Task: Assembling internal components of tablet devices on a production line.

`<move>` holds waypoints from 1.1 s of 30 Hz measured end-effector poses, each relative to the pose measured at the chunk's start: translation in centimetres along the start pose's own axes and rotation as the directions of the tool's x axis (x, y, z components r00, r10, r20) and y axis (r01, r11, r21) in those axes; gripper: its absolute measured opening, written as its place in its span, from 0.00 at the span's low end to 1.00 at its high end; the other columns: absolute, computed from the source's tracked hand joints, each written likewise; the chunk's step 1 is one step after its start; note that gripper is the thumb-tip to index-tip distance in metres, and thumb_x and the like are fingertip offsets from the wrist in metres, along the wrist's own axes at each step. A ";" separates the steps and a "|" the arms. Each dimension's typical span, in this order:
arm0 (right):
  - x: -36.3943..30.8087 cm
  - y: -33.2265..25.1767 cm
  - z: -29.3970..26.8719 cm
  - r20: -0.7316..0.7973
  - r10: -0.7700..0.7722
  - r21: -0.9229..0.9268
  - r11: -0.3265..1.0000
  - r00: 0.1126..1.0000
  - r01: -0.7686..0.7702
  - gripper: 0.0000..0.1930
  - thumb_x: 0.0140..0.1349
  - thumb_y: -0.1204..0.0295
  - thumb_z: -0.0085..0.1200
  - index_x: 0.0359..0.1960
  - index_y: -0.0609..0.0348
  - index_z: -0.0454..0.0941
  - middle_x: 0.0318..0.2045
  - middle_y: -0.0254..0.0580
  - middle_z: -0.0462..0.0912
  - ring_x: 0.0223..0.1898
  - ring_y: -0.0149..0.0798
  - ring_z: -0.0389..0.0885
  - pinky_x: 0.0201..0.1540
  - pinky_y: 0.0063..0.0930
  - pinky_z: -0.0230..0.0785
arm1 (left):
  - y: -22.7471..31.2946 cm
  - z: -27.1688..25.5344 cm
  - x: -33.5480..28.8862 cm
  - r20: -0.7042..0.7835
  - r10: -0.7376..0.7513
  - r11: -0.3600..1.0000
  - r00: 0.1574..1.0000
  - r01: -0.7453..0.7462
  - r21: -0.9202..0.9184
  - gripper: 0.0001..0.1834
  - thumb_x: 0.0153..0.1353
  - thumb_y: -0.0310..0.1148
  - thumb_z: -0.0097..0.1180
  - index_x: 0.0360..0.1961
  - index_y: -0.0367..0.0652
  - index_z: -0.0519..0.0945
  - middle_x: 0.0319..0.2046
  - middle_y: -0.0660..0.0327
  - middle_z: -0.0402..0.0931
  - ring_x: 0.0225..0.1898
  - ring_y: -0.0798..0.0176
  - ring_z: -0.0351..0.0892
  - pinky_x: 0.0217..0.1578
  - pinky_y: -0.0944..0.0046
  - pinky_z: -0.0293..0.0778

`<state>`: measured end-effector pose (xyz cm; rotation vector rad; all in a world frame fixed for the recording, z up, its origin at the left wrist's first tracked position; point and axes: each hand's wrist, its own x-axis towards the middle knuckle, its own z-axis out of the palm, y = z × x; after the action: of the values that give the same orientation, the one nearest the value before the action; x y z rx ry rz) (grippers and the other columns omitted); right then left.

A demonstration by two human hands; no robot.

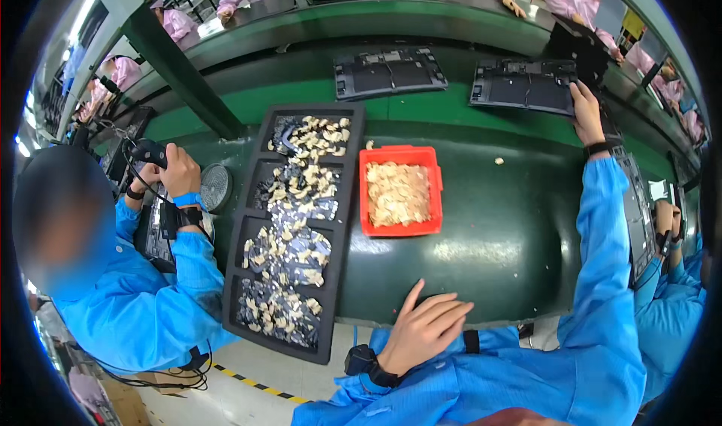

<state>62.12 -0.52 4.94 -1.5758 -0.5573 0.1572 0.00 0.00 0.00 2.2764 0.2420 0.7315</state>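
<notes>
My right hand (589,114) reaches far out to the right and closes on the right edge of a black laptop base (519,86) with its inside parts and cables showing. That base lies on the green belt (278,87). Close to my body, at the table's near edge, my left hand (427,327) is open with its fingers stretched out and nothing in them. Ahead of it stands a red plastic bin (439,200) full of small pale, flake-like pieces (397,193). To the bin's left lies a long black tray (342,223) with compartments of dark strips and pale bits.
A second laptop base (389,72) sits farther left on the belt. A green post (180,72) rises behind the tray. At left a co-worker in blue (143,298) holds a black tool (149,153) beside a round mesh-topped container (216,187). Another blue-sleeved person (669,306) works at right.
</notes>
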 end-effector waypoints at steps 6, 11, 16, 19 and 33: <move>6.5 0.9 8.4 0.276 -0.407 -0.878 0.263 0.871 0.401 0.19 0.71 0.62 0.54 0.50 0.68 0.86 0.50 0.65 0.87 0.52 0.64 0.85 0.56 0.52 0.76 | -0.2 -0.1 -0.8 -0.060 0.036 0.987 0.998 -0.027 0.156 0.16 0.59 0.36 0.72 0.49 0.55 0.91 0.39 0.75 0.87 0.43 0.72 0.83 0.50 0.63 0.74; -1.2 -6.2 29.5 0.604 0.100 -0.770 0.329 0.791 0.546 0.38 0.71 0.35 0.44 0.51 0.61 0.87 0.46 0.56 0.89 0.49 0.58 0.86 0.56 0.53 0.75 | 0.3 -0.6 -0.3 -0.034 -0.003 0.988 0.999 0.008 0.152 0.17 0.58 0.37 0.73 0.50 0.56 0.91 0.39 0.77 0.87 0.41 0.74 0.83 0.48 0.67 0.72; -5.2 -6.4 38.1 0.445 0.213 -0.859 0.377 0.870 0.346 0.45 0.69 0.30 0.46 0.70 0.59 0.77 0.74 0.63 0.70 0.78 0.67 0.57 0.76 0.64 0.53 | 0.2 -1.2 -0.4 0.012 -0.019 0.977 1.000 0.016 0.214 0.17 0.60 0.40 0.71 0.52 0.59 0.91 0.41 0.79 0.86 0.42 0.75 0.82 0.45 0.69 0.71; -2.9 -3.5 37.0 0.482 0.140 -0.591 0.780 0.865 0.204 0.38 0.72 0.43 0.56 0.64 0.72 0.78 0.54 0.61 0.85 0.56 0.62 0.83 0.60 0.59 0.77 | -0.4 -0.4 0.4 0.008 -0.010 0.984 1.000 0.009 0.176 0.16 0.59 0.39 0.71 0.50 0.59 0.92 0.39 0.80 0.86 0.41 0.75 0.82 0.44 0.69 0.70; -22.1 -19.6 0.2 -0.017 0.105 -0.197 0.975 0.994 -0.106 0.25 0.79 0.65 0.47 0.75 0.50 0.72 0.76 0.41 0.68 0.78 0.41 0.64 0.77 0.46 0.60 | -0.3 -0.8 1.3 -0.138 -0.050 0.991 0.989 0.032 -0.128 0.10 0.56 0.30 0.75 0.40 0.48 0.92 0.30 0.70 0.86 0.35 0.66 0.83 0.45 0.61 0.73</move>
<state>37.94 -10.33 18.75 -1.8003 -0.4956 0.1814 0.67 1.17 0.80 2.0975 0.2996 0.8626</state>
